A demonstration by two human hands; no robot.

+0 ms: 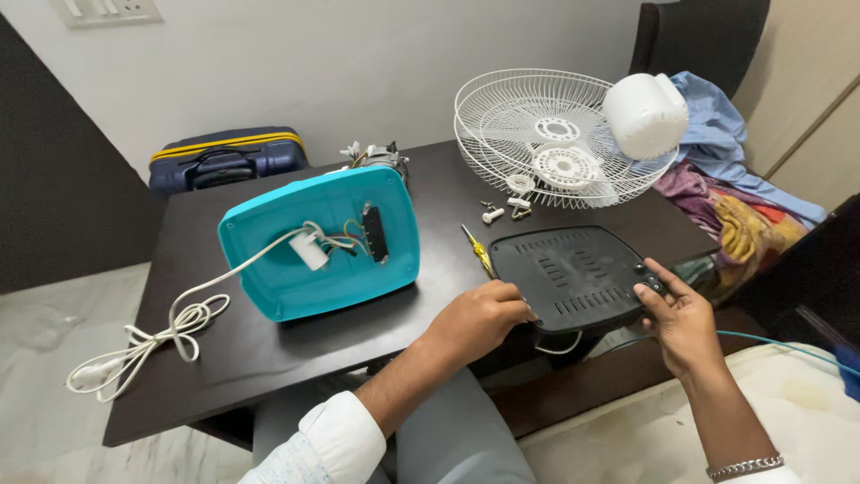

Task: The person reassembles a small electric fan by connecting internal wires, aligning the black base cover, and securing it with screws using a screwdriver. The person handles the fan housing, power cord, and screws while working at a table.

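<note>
Black vented cover gripped at its edges by left hand and right hand.

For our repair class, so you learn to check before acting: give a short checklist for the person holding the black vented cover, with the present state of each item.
1. Both hands grip black cover: left hand at its left edge, right hand at its right corner. Ok.
2. Cover supported by table: it overhangs the near edge. Not ok.
3. Yellow screwdriver within reach, beside the cover. Ok.
4. Loose white fasteners gathered near the grilles. Ok.
5. Power cord unplugged: plug lies on the table. Ok.
6. Wiring in teal base intact. Cannot tell.
</note>
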